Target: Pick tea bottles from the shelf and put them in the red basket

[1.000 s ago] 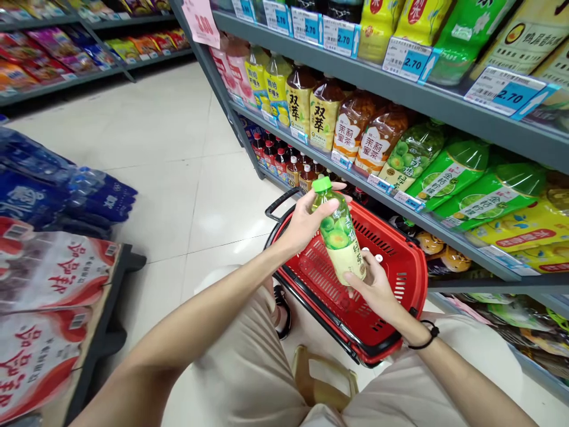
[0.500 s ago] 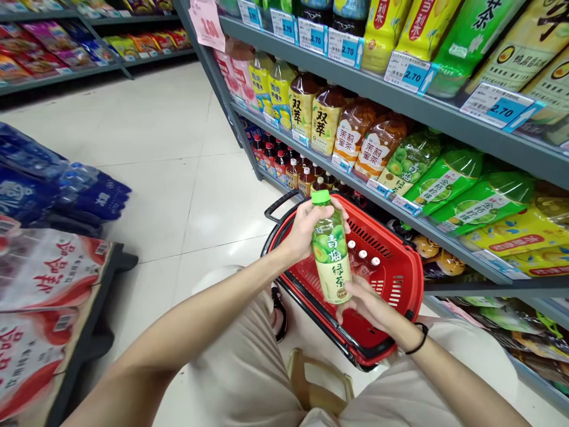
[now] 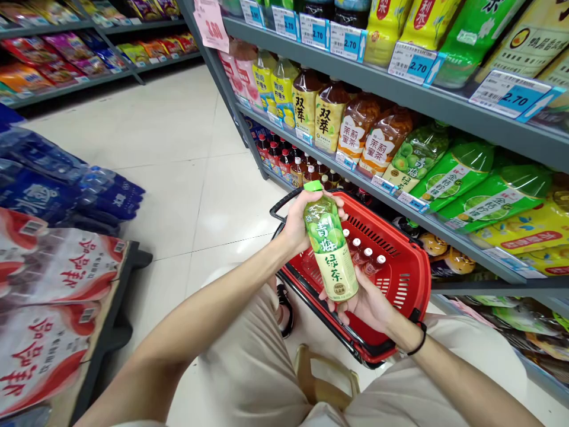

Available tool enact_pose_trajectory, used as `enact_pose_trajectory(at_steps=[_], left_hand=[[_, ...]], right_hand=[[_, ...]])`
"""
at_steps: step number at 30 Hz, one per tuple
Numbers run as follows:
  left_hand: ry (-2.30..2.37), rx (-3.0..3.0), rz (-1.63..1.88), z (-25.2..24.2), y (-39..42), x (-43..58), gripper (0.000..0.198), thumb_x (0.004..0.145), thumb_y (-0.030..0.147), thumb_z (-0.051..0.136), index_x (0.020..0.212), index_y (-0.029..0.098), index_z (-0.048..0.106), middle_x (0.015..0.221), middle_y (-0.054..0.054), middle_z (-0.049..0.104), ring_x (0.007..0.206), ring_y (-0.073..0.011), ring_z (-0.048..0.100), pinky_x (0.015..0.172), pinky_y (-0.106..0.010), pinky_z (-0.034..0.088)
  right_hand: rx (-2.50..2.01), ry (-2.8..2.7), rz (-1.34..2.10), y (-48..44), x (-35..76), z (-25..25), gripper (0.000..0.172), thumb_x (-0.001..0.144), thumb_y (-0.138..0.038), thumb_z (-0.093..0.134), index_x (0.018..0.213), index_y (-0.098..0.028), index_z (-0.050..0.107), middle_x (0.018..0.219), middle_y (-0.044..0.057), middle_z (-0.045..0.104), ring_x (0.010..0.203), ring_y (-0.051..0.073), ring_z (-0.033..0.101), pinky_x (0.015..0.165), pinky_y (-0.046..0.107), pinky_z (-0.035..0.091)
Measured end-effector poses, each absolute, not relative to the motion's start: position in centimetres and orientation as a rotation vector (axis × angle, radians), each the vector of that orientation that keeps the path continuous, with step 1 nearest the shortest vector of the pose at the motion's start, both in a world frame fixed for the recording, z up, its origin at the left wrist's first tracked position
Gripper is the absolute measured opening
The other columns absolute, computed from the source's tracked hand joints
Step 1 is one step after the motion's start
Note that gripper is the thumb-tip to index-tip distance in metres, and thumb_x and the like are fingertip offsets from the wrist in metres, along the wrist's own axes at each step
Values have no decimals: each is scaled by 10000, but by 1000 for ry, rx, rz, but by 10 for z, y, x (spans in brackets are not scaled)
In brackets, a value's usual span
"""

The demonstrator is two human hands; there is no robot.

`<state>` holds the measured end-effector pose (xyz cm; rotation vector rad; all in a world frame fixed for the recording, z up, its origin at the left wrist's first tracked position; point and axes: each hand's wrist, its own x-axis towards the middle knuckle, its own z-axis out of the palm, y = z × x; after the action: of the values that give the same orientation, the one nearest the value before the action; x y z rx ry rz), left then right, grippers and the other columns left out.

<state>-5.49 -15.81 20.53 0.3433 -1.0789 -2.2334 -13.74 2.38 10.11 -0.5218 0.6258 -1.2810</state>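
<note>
A green tea bottle (image 3: 331, 252) with a bright green cap is held tilted between both hands, its label facing me. My left hand (image 3: 299, 220) is closed around its upper part, just below the cap. Lower down, my right hand (image 3: 367, 302) supports the base, with fingers wrapped beneath it. Under the bottle stands a red shopping basket (image 3: 400, 255) with a black rim. Several small bottles with white caps (image 3: 368, 252) rest inside the basket. Part of the basket floor is hidden by the bottle and hands.
Drink shelves (image 3: 311, 148) with price tags rise at the right, close to the basket. At the left, shrink-wrapped water packs (image 3: 66, 264) sit on a dark pallet (image 3: 120, 284). Blue bottle packs (image 3: 57, 178) lie behind them. A beige stool (image 3: 326, 379) shows between my legs.
The bottle has tilted, its base swinging slightly right and its cap slightly left, and it looks a little nearer. My right hand has slid further under the base. The view has shifted slightly.
</note>
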Motion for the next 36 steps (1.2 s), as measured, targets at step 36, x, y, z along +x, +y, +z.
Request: enact_pose_trajectory(at_steps=[36], left_hand=[[-1190,251,-2226,207,-175,-55,219,762,353,721,765,135,739,650,-10,621,668,-134,613,745,-276,564]], right_hand=[[-667,862,-1458,30,-143,97,394,859,-534,783,980,-173,680,842,61,716,624,158,640,470,241,531]])
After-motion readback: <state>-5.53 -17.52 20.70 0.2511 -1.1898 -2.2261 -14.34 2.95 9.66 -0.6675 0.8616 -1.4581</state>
